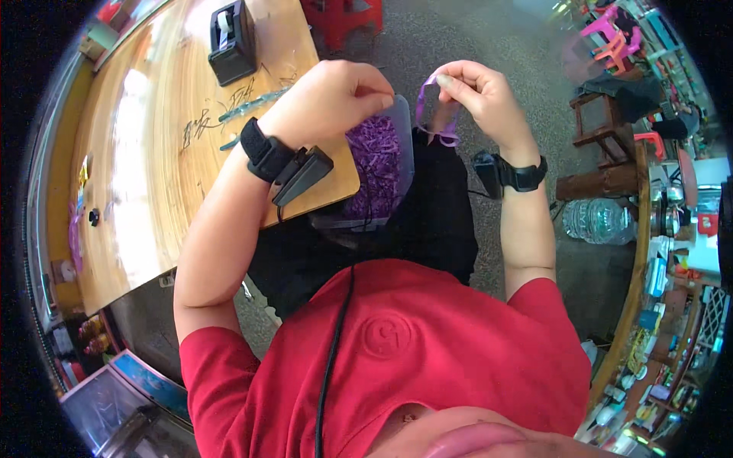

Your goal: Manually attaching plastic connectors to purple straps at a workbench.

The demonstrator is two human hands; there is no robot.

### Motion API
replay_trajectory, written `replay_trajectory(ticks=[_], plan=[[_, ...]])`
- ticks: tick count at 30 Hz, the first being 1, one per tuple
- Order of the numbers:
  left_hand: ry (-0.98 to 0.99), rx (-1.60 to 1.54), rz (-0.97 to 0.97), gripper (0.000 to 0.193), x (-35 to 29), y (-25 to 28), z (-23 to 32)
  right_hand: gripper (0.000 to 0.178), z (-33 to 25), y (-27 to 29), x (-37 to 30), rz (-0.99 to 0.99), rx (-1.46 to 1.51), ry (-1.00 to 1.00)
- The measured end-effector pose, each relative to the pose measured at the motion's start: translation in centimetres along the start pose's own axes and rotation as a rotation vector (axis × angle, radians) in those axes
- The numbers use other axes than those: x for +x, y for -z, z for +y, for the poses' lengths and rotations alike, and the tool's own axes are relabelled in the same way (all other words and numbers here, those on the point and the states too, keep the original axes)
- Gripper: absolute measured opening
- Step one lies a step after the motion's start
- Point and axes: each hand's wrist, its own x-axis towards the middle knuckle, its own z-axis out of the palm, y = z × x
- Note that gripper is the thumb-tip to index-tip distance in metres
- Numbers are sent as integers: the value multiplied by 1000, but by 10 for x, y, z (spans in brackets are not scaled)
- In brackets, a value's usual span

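My right hand (pixel 489 99) is raised to the right of a clear plastic box and pinches a thin purple strip (pixel 421 111) between thumb and fingertips. The strip hangs down and curls into a loop at its lower end. My left hand (pixel 328 99) is over the table corner, thumb and forefinger pressed together near the box; what they hold, if anything, is too small to make out. Below it, many shredded purple strips (pixel 374 164) fill the clear plastic box (pixel 405 145), which sits by my lap, partly hidden by the table corner.
A wooden table (pixel 145 198) stretches to my left, with a black tape dispenser (pixel 232 46) and a long teal item (pixel 248 104) on it. A red stool (pixel 347 23) stands ahead. To the right are a wooden stool (pixel 598 118), a large clear bottle (pixel 595 221) and crowded shelves.
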Motion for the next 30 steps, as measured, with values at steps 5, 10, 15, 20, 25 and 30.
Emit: replay_trajectory(ticks=[5, 10, 15, 20, 25, 30], plan=[[214, 32, 141, 21, 1, 11, -15, 19, -2, -10, 32, -86, -440, 105], [148, 200, 279, 22, 3, 25, -32, 19, -2, -22, 74, -191, -564, 493], [99, 238, 368, 17, 1, 29, -32, 24, -15, -40, 114, -476, -486, 490], [113, 305, 279, 20, 3, 24, -41, 26, 11, -54, 141, -612, -260, 338], [-36, 505, 193, 28, 4, 13, -70, 26, 32, -60, 151, -709, -57, 273], [15, 526, 139, 31, 5, 9, -64, 27, 42, -56, 151, -762, 21, 194]])
